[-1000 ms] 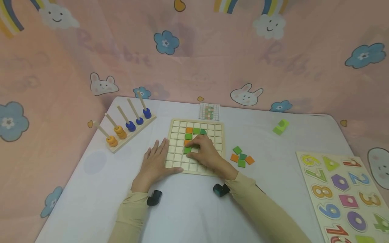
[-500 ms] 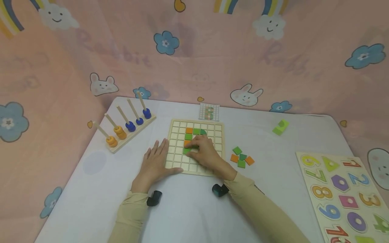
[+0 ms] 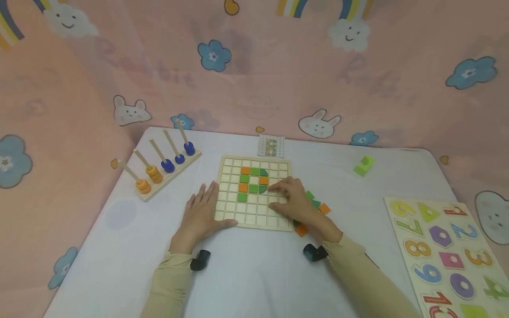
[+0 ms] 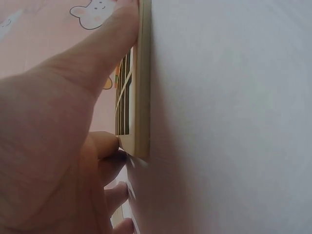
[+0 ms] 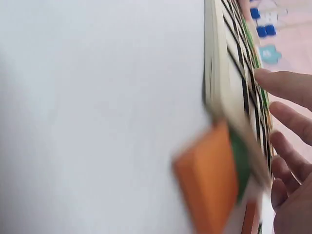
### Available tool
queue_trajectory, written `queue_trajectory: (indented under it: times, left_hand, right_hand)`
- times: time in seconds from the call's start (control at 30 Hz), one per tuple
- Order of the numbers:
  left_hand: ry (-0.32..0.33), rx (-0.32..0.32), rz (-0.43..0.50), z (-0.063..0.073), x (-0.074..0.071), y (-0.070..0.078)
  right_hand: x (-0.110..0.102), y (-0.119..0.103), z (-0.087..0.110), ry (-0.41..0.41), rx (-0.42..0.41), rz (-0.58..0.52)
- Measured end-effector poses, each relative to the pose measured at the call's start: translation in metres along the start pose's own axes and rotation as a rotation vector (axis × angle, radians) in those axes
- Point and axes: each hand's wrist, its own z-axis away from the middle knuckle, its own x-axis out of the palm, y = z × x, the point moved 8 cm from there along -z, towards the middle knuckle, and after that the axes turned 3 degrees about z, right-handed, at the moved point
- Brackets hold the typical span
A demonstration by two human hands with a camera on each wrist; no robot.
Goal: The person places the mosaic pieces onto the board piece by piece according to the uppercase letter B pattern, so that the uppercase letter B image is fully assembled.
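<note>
A wooden grid board [image 3: 227,211] lies on the white table, with orange, green and dark green tiles [image 3: 243,187] set in a P shape in its squares. My left hand [image 3: 199,214] rests at the board's near left corner, fingers by the left side and thumb along the front edge. Over the board's right part is my right hand [image 3: 296,201], fingers loosely bent and apart from the thumb, nothing between them. In the right wrist view its fingers [image 5: 292,87] reach over the grid. Beside and partly under that wrist lie loose tiles, among them an orange tile [image 5: 209,178] at the board's corner.
A small pattern card [image 3: 271,145] lies behind the board. To the left stands a peg stacker [image 3: 171,174] with orange and blue beads. A light green block [image 3: 364,165] sits at the back right, and a number puzzle board [image 3: 413,247] at the right.
My right hand has moved right, off the tile pattern, uncovering an orange tile and a dark green curved tile. Its wrist now hides some loose tiles. The left hand stays put.
</note>
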Motion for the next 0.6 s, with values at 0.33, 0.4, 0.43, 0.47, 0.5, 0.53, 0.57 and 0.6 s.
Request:
queue_trajectory:
  times: [0.33,0.4,0.43,0.47,0.5,0.53,0.57,0.6]
  left_hand:
    - [0.007,0.011,0.012,0.001,-0.001,0.001]
    - [0.005,0.008,0.011,0.001,-0.001,0.000]
    - [0.005,0.006,0.011,0.001,-0.001,0.001]
    - [0.003,0.005,0.008,0.001,-0.001,0.001]
    - [0.001,0.003,0.006,0.001,-0.001,0.001]
    - [0.000,0.003,0.003,0.001,-0.001,0.001]
    - [-0.001,0.002,0.001,0.001,-0.001,0.001]
    - [-0.002,0.002,0.000,0.001,-0.001,0.001]
  right_hand:
    - [-0.047,0.056,0.027,-0.161,0.188,0.038]
    - [-0.050,0.059,0.029,-0.184,0.187,0.030]
    - [-0.052,0.060,0.030,-0.187,0.180,0.023]
    - [-0.053,0.061,0.031,-0.190,0.170,0.014]
    - [-0.054,0.062,0.032,-0.186,0.162,0.004]
    - [-0.054,0.062,0.032,-0.181,0.152,-0.005]
    - [-0.054,0.063,0.033,-0.174,0.147,-0.010]
    - [-0.055,0.063,0.033,-0.167,0.138,-0.009]
